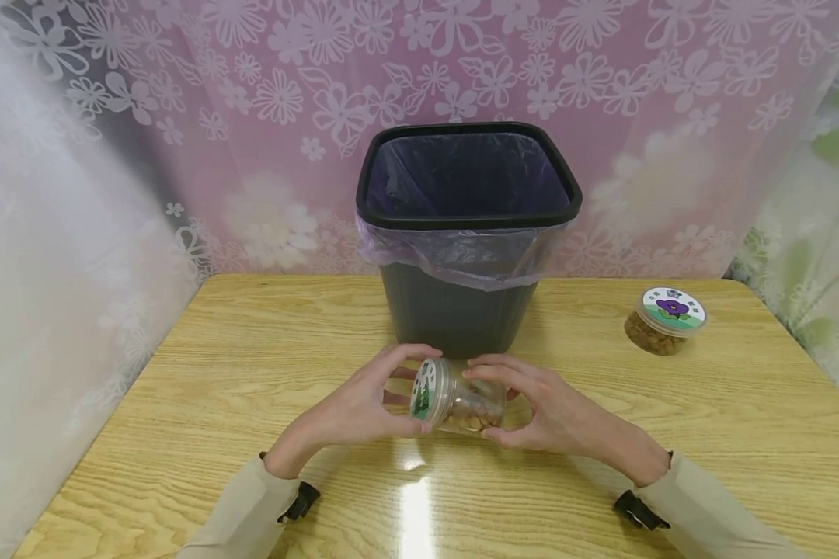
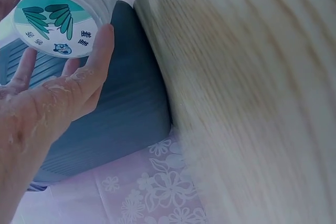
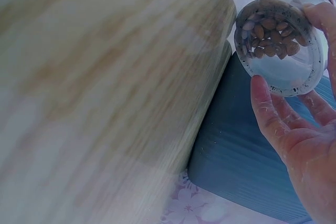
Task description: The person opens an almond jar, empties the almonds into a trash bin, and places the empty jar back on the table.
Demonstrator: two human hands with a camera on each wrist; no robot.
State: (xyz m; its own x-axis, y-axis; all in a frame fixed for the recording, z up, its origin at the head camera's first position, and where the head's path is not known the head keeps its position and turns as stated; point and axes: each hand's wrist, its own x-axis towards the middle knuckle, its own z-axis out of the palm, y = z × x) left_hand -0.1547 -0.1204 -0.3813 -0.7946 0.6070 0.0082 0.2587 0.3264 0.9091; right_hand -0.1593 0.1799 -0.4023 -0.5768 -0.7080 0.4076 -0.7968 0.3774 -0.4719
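A clear plastic jar [image 1: 477, 407] lies tipped on its side in the middle of the table, held between both hands. Its round lid [image 2: 58, 35], with a green and white label, faces left. Fingers and thumb of my left hand [image 1: 363, 402] grip the jar around the lid. At the opposite end, my right hand [image 1: 541, 400] holds the jar near its base, thumb below and fingers over the top. Through the clear bottom in the right wrist view, brown almonds [image 3: 273, 38] show, filling only part of the jar.
Right behind the hands stands a dark bin [image 1: 454, 310] lined with a translucent purplish bag [image 1: 461, 248]. A second jar [image 1: 660, 330], with a purple flower on its lid and brown pieces inside, stands at the table's back right. Floral curtains [image 1: 287, 155] hang around the wooden table [image 1: 252, 334].
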